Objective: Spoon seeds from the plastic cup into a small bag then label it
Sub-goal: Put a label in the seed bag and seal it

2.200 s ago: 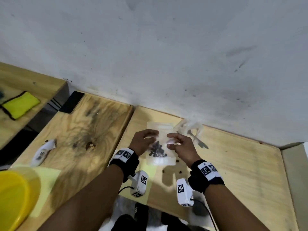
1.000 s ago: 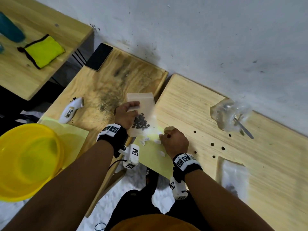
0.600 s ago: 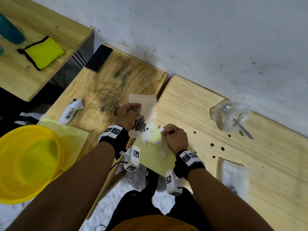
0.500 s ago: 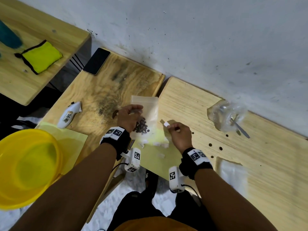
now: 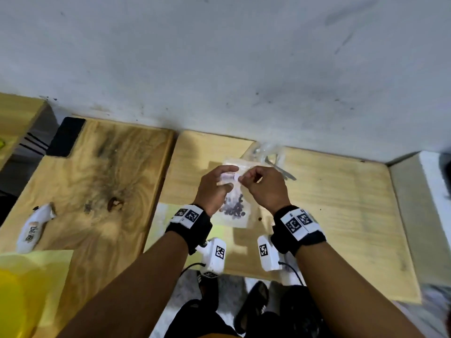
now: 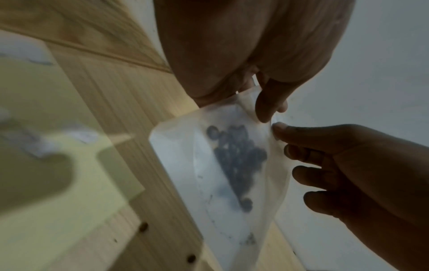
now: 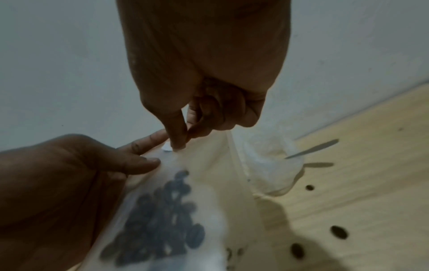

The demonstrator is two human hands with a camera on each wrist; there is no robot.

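The left hand [image 5: 214, 189] holds the small clear plastic bag [image 5: 235, 203] of dark seeds [image 5: 233, 208] upright above the wooden tabletop [image 5: 329, 203], steadying it while the right hand [image 5: 264, 187], its grip narrow, pinches a tiny white label [image 7: 166, 147] against the bag's top edge.

The head camera is looking steeply down from above at two wooden tabletops [image 5: 329, 215] against a grey wall [image 5: 219, 57]. Both wrist cameras are sitting very close, facing along the fingers, sharing the seed bag [image 6: 223, 165] with the head view.
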